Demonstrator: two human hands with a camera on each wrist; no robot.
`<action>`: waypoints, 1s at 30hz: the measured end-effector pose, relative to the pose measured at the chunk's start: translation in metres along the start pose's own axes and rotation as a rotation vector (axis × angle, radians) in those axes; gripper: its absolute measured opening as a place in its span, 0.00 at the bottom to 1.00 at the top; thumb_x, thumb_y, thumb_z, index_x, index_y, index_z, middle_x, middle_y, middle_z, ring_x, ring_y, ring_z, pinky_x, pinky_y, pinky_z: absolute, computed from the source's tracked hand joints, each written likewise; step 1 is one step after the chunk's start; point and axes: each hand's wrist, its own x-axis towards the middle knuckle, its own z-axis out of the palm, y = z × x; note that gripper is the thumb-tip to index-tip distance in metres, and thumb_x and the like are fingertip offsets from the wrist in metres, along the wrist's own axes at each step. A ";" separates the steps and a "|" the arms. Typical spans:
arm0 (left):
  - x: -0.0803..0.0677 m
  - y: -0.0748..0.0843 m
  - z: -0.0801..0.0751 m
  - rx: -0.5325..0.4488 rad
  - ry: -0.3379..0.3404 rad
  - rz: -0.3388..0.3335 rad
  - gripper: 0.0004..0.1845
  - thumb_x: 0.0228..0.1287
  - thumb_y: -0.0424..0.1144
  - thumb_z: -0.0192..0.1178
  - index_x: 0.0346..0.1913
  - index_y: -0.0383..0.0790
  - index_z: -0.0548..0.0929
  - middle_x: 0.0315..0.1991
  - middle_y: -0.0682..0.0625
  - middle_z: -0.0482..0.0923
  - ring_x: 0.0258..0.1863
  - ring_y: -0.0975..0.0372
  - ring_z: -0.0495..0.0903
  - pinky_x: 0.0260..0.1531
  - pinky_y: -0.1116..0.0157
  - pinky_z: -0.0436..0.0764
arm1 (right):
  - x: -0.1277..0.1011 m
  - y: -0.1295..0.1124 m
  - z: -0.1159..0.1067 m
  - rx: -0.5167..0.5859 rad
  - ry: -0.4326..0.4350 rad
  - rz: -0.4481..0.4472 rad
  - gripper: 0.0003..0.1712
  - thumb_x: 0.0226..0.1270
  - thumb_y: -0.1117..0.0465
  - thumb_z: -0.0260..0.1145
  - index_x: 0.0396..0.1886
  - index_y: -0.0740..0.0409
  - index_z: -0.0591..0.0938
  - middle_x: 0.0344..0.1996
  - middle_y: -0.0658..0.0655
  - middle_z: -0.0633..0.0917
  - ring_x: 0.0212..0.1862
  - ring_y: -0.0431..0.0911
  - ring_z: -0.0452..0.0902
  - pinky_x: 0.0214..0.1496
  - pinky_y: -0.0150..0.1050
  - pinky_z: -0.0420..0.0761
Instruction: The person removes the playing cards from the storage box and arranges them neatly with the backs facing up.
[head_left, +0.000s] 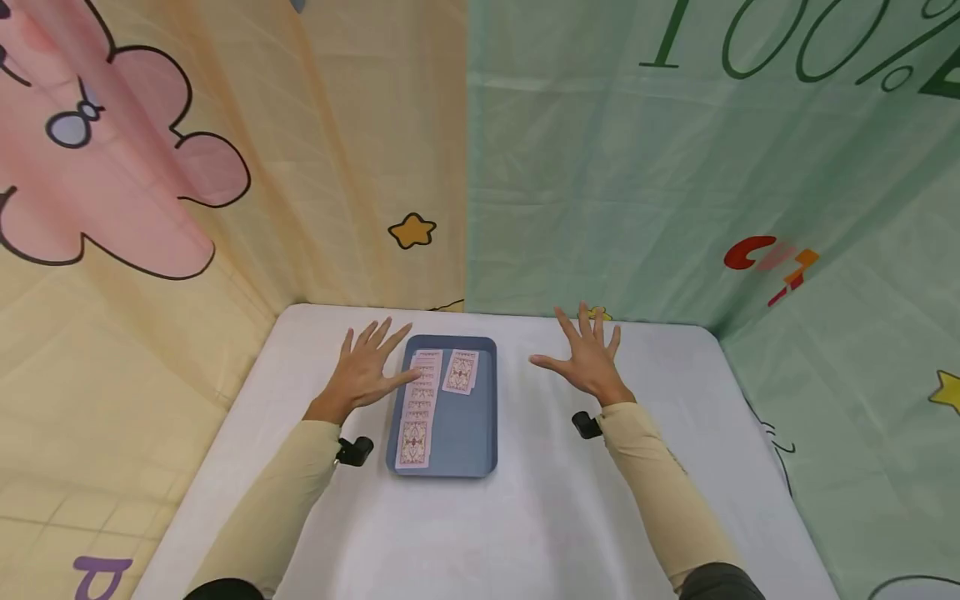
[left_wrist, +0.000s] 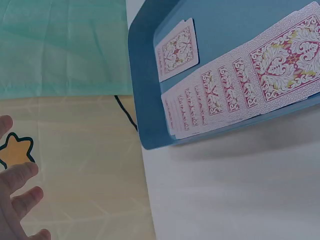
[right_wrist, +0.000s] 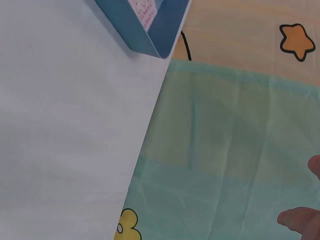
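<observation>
A blue-grey tray lies on the white table. Along its left side runs an overlapping column of playing cards, backs up with a red and white pattern. A smaller group of playing cards sits at the tray's upper right; the left wrist view shows this short stack too. My left hand hovers by the tray's left edge with fingers spread, its thumb overlapping the column in the head view. To the right of the tray, my right hand is held up, fingers spread and holding nothing.
The white table reaches back to hanging curtains, a yellow one on the left and a green one on the right. A small black wrist camera is on the left wrist, another camera on the right.
</observation>
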 end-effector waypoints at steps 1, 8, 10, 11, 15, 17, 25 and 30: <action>-0.001 0.000 0.001 -0.016 0.003 -0.006 0.46 0.59 0.65 0.55 0.75 0.47 0.57 0.75 0.36 0.48 0.73 0.40 0.47 0.69 0.37 0.38 | 0.001 -0.001 0.001 0.014 -0.002 -0.004 0.60 0.53 0.28 0.64 0.78 0.47 0.48 0.76 0.65 0.35 0.73 0.60 0.16 0.66 0.69 0.20; -0.008 -0.009 0.018 -0.145 -0.013 -0.061 0.41 0.62 0.63 0.55 0.74 0.47 0.61 0.75 0.35 0.48 0.72 0.38 0.47 0.69 0.38 0.44 | 0.006 -0.008 0.013 0.046 -0.019 -0.019 0.61 0.53 0.29 0.65 0.78 0.45 0.48 0.76 0.64 0.36 0.74 0.62 0.21 0.69 0.67 0.28; -0.010 -0.011 0.024 -0.200 -0.007 -0.080 0.40 0.62 0.61 0.56 0.74 0.48 0.61 0.75 0.35 0.47 0.72 0.38 0.47 0.68 0.37 0.47 | 0.008 -0.011 0.017 0.080 -0.016 -0.033 0.60 0.53 0.31 0.67 0.78 0.46 0.49 0.76 0.65 0.38 0.74 0.63 0.23 0.70 0.66 0.30; -0.011 -0.012 0.026 -0.231 -0.006 -0.091 0.40 0.62 0.60 0.57 0.74 0.48 0.61 0.75 0.35 0.47 0.72 0.38 0.47 0.68 0.36 0.48 | 0.009 -0.013 0.019 0.095 -0.016 -0.040 0.60 0.53 0.31 0.67 0.78 0.47 0.49 0.76 0.65 0.39 0.75 0.63 0.25 0.71 0.66 0.31; -0.017 -0.017 0.036 -0.366 -0.005 -0.141 0.41 0.63 0.58 0.58 0.75 0.48 0.59 0.75 0.36 0.46 0.72 0.37 0.46 0.65 0.33 0.48 | 0.014 -0.021 0.029 0.155 -0.015 -0.065 0.59 0.53 0.36 0.70 0.78 0.49 0.51 0.76 0.65 0.43 0.75 0.64 0.32 0.72 0.65 0.37; -0.020 -0.019 0.041 -0.433 0.002 -0.159 0.41 0.64 0.57 0.58 0.75 0.47 0.58 0.75 0.36 0.46 0.72 0.38 0.46 0.66 0.34 0.48 | 0.017 -0.025 0.036 0.177 -0.017 -0.069 0.59 0.53 0.38 0.72 0.78 0.49 0.52 0.76 0.65 0.44 0.75 0.64 0.35 0.72 0.65 0.40; -0.032 -0.025 0.064 -0.702 -0.009 -0.302 0.41 0.66 0.56 0.58 0.77 0.54 0.53 0.76 0.42 0.48 0.73 0.41 0.48 0.69 0.41 0.52 | 0.023 -0.039 0.067 0.240 -0.024 -0.091 0.56 0.52 0.44 0.75 0.77 0.49 0.56 0.75 0.62 0.54 0.74 0.61 0.48 0.71 0.67 0.48; -0.036 -0.028 0.079 -0.822 -0.006 -0.352 0.40 0.68 0.53 0.57 0.77 0.50 0.52 0.75 0.41 0.50 0.73 0.43 0.51 0.70 0.46 0.55 | 0.021 -0.049 0.084 0.301 -0.035 -0.103 0.51 0.54 0.47 0.75 0.75 0.50 0.61 0.73 0.60 0.60 0.73 0.58 0.53 0.72 0.63 0.50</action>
